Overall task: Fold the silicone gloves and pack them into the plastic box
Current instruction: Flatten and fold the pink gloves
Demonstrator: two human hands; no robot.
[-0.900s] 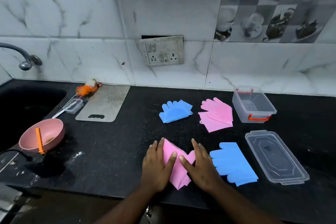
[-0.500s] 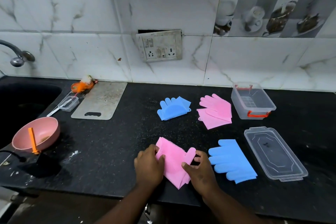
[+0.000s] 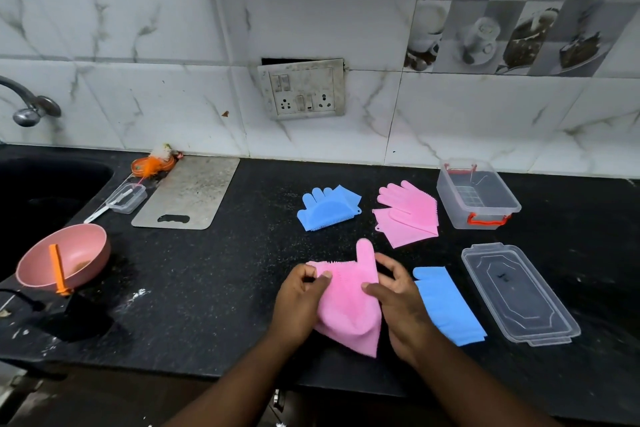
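Note:
A pink silicone glove [image 3: 348, 305] is held just above the black counter near its front edge, its thumb sticking up and its bristled edge on top. My left hand [image 3: 300, 298] pinches its left side. My right hand [image 3: 398, 302] grips its right side. A flat blue glove [image 3: 446, 305] lies just right of my right hand. Farther back lie a folded blue glove [image 3: 327, 207] and a pink glove [image 3: 408, 213]. The clear plastic box [image 3: 477, 199] with orange latches stands open at the back right, with its lid [image 3: 519, 293] lying in front of it.
A pink bowl [image 3: 64, 255] with an orange tool sits at the left near a dark sink [image 3: 41, 191]. A grey cutting board [image 3: 188, 192], a small clear container [image 3: 126, 198] and an orange scrubber [image 3: 152, 165] lie behind it. A switch socket [image 3: 302, 88] is on the tiled wall.
The pink glove was pressed flat under both hands; now both hands have lifted and turned it, so its thumb points up.

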